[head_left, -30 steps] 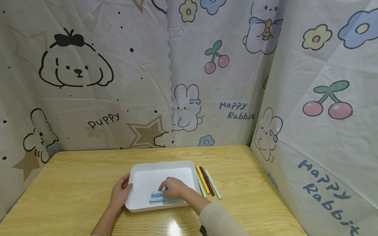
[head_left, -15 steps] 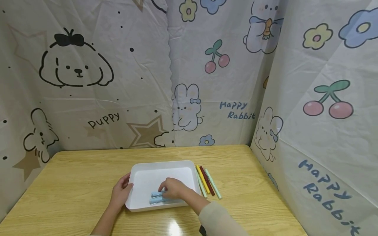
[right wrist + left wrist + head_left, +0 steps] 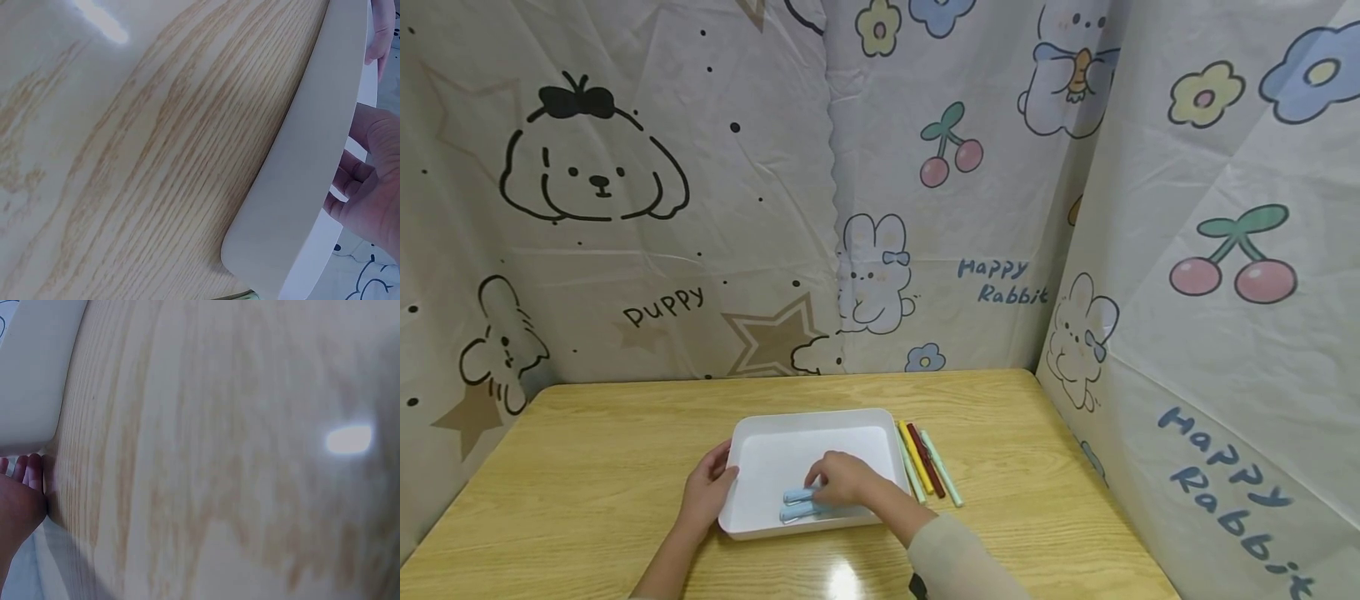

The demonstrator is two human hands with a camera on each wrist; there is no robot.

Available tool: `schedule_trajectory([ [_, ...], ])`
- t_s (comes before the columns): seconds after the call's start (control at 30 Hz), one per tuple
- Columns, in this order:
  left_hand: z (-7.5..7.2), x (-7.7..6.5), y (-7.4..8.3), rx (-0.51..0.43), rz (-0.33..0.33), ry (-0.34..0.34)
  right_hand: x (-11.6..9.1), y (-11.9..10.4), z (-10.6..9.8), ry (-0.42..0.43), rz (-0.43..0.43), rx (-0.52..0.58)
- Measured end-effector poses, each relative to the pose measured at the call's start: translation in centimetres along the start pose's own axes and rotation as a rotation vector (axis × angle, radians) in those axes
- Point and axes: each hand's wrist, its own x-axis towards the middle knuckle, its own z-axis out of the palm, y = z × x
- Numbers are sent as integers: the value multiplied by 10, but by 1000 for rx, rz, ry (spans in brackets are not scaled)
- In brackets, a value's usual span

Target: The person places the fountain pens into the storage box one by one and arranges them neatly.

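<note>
My right hand point(image 3: 842, 479) reaches into the tray point(image 3: 767, 450), fingers bent down onto the farther blue pen point(image 3: 797, 496). The fingertips are out of sight, so I cannot tell whether they pinch it or merely touch it. The nearer blue pen point(image 3: 799, 510) lies just beside it; both are inside the tray, close to the near wall point(image 3: 294, 169) and roughly along it. My left hand point(image 3: 706, 483) rests fairly straight fingers against the tray's left side, thumb by the rim. A light touch there should be enough to steady it; a hard push could slide it over the desk point(image 3: 625, 467) into the other pens point(image 3: 916, 457) just beyond its right side. For the blue pair, I judge small, level finger movements best: a sideways press could roll one pen against the other.
</note>
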Motion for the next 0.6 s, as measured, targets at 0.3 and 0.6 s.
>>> schedule_trajectory([
  [0.3,1,3,-5,-3,0,6,-1,3,-7,5,-4,16],
  [0.6,1,5,-6,-1,9,3,-4,8,-18,16,6,25],
])
